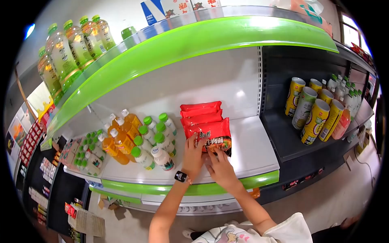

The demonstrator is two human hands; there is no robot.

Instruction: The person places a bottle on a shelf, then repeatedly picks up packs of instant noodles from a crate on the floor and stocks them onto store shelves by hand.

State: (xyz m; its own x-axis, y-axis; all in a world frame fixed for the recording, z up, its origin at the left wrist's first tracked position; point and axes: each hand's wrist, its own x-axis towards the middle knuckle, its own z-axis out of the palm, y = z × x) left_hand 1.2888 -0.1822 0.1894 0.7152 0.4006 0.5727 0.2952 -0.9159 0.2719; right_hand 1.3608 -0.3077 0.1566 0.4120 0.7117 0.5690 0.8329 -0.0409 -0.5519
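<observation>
A row of red noodle packets [201, 107] stands one behind another on the white shelf [249, 141]. Both hands are at the front packet [216, 128], which shows a bowl of noodles near its lower edge. My left hand [193, 153], with a dark watch on the wrist, lies against the packet's left side with its fingers apart. My right hand [221, 167] touches the packet's lower front with bent fingers. The fingertips of both hands are close together, and whether either grips the packet is hard to make out.
Left of the packets stand white bottles with green caps [164, 143] and orange drink bottles [121, 139]. Yellow cans [315, 121] stand on the dark shelf [279, 137] at right. A green-edged upper shelf [194, 34] crosses above, holding tall bottles [60, 52].
</observation>
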